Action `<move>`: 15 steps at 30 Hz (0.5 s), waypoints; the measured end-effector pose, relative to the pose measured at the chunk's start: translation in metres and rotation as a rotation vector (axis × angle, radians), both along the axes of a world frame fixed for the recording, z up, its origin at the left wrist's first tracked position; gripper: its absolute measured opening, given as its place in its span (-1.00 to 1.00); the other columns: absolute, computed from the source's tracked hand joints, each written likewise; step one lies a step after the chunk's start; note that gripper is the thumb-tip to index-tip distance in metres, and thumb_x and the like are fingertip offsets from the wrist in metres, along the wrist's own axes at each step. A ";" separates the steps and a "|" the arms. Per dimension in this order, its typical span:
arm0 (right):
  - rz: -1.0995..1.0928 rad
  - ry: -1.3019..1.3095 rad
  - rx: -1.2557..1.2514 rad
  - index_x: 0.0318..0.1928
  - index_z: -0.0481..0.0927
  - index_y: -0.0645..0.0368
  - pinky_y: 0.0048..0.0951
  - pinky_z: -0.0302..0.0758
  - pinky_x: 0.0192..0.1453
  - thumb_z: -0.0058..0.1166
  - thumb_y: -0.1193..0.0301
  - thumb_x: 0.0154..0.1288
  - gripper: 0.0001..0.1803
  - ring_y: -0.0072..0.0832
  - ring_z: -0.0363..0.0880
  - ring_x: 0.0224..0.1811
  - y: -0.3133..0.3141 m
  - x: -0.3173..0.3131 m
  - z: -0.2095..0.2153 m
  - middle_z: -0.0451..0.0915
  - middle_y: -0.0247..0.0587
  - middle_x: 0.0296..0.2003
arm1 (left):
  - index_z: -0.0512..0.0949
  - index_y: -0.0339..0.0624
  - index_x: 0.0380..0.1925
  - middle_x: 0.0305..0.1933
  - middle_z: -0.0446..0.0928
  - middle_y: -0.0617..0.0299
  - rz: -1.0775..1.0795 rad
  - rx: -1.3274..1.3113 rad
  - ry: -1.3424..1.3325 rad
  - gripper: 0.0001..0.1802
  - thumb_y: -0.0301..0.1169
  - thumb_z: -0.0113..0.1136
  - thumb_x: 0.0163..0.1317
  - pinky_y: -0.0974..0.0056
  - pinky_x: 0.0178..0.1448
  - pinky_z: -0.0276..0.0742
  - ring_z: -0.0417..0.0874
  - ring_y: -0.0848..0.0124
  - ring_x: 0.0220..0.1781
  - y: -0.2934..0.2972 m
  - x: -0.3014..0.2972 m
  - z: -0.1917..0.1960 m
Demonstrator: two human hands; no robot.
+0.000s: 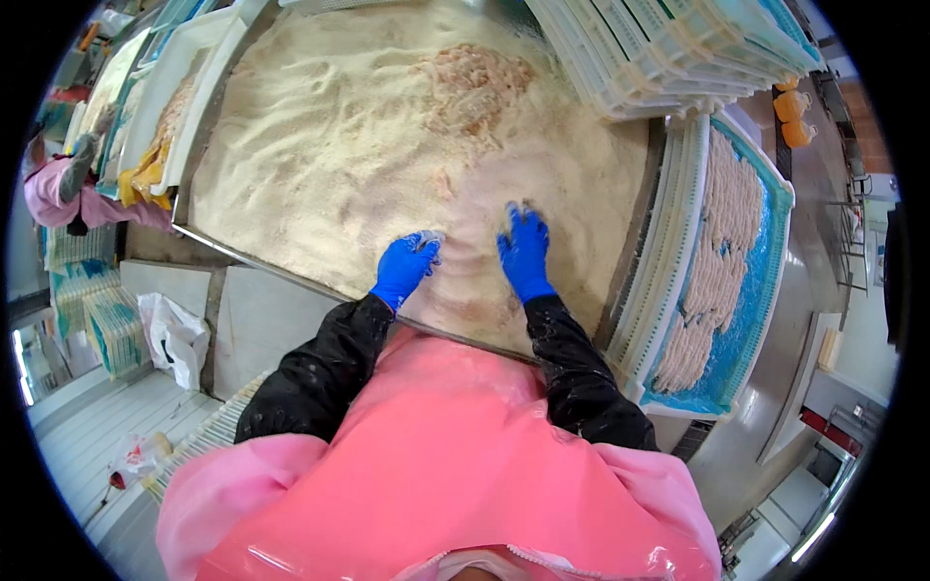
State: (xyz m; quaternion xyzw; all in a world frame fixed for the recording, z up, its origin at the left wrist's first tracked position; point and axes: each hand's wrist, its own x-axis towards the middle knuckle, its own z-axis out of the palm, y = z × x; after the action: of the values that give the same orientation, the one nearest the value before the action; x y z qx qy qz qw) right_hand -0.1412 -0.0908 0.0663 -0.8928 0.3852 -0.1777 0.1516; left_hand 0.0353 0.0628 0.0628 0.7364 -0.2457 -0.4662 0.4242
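A broad metal tray (320, 145) of pale, crumb-like coating spreads out in front of me. My left hand (405, 267), in a blue glove dusted with crumbs, is over the near part of the coating with its fingers bent and slightly apart. To its right, my right hand (525, 252), gloved the same way, has its fingers spread and pointing away from me. I see nothing held in either hand. A small pink piece of raw meat (445, 184) lies beyond them, and a heap of raw meat strips (477, 87) rests farther back.
On the right, a blue-lined crate (775, 242) holds rows of coated strips (712, 242). Stacked white plastic trays (668, 48) rise at the back right. A co-worker's pink sleeve (116, 208) and a yellow glove (145, 176) show by a white bin (218, 44) on the left.
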 end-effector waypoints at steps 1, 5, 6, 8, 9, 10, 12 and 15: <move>0.053 -0.133 -0.052 0.18 0.42 0.18 -0.25 0.32 0.24 0.01 0.52 0.19 -0.52 -0.10 0.42 0.12 0.005 -0.005 -0.055 0.45 0.04 0.08 | 0.56 -0.19 -0.06 -0.28 0.64 0.15 -0.016 -0.027 -0.195 -0.64 -0.19 0.09 0.28 0.29 -0.22 0.54 0.63 0.38 -0.34 -0.007 0.008 -0.002; 0.137 -0.392 0.359 0.04 0.51 0.18 -0.28 0.41 0.09 0.07 0.43 0.22 -0.64 -0.12 0.46 0.04 0.003 0.026 -0.038 0.49 -0.01 -0.04 | 0.54 -0.15 -0.04 -0.13 0.58 0.12 0.116 -0.032 -0.563 -0.56 -0.12 0.21 0.17 0.26 -0.01 0.50 0.61 0.25 -0.11 -0.045 0.031 0.015; 0.090 -0.389 0.309 0.01 0.53 0.18 -0.25 0.41 0.07 0.09 0.40 0.20 -0.66 -0.12 0.46 0.01 -0.009 0.042 -0.026 0.49 -0.03 -0.07 | 0.54 -0.11 -0.05 -0.10 0.56 0.09 0.197 -0.164 -0.618 -0.55 -0.07 0.22 0.15 0.24 0.01 0.50 0.60 0.21 -0.08 -0.055 0.036 -0.001; -0.016 -0.390 0.214 -0.06 0.55 0.17 -0.19 0.40 0.02 0.12 0.35 0.17 -0.67 -0.12 0.47 -0.05 -0.032 0.070 -0.009 0.50 -0.06 -0.13 | 0.55 -0.09 -0.06 -0.07 0.54 0.10 0.101 -0.062 -0.695 -0.53 -0.04 0.22 0.13 0.22 0.02 0.49 0.59 0.18 -0.06 -0.075 0.037 0.007; -0.029 -0.261 0.087 -0.07 0.56 0.17 -0.16 0.38 0.00 0.14 0.30 0.15 -0.65 -0.14 0.47 -0.08 -0.043 0.083 0.000 0.50 -0.07 -0.15 | 0.55 -0.08 -0.07 -0.05 0.54 0.11 0.047 -0.013 -0.736 -0.53 -0.03 0.22 0.12 0.20 0.02 0.49 0.59 0.17 -0.05 -0.081 0.035 0.012; -0.041 -0.138 -0.038 -0.08 0.56 0.16 -0.14 0.37 -0.02 0.16 0.25 0.12 -0.63 -0.15 0.48 -0.10 -0.053 0.097 0.008 0.50 -0.08 -0.17 | 0.55 -0.09 -0.07 -0.04 0.53 0.12 0.023 -0.006 -0.735 -0.52 -0.03 0.22 0.12 0.20 0.03 0.49 0.59 0.16 -0.04 -0.083 0.034 0.013; -0.056 0.067 -0.143 -0.11 0.57 0.15 -0.11 0.34 -0.03 0.18 0.17 0.07 -0.58 -0.19 0.47 -0.13 -0.064 0.111 0.007 0.50 -0.10 -0.20 | 0.55 -0.10 -0.07 -0.01 0.52 0.14 -0.036 0.003 -0.733 -0.51 -0.02 0.23 0.10 0.18 0.06 0.48 0.58 0.16 -0.01 -0.085 0.034 0.015; -0.052 0.171 -0.040 -0.15 0.60 0.16 -0.10 0.33 -0.03 0.19 0.12 0.05 -0.57 -0.21 0.49 -0.13 -0.069 0.118 -0.001 0.53 -0.09 -0.21 | 0.57 -0.13 -0.16 -0.08 0.55 0.11 0.122 -0.209 -0.569 -0.65 -0.16 0.20 0.14 0.21 -0.02 0.48 0.59 0.22 -0.05 -0.074 0.037 -0.016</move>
State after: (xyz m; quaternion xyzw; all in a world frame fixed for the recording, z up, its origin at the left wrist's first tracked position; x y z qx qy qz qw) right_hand -0.0227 -0.1602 0.0655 -0.8972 0.4162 -0.1122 0.0957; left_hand 0.0723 -0.0117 0.0467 0.8031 -0.3566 -0.1873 0.4391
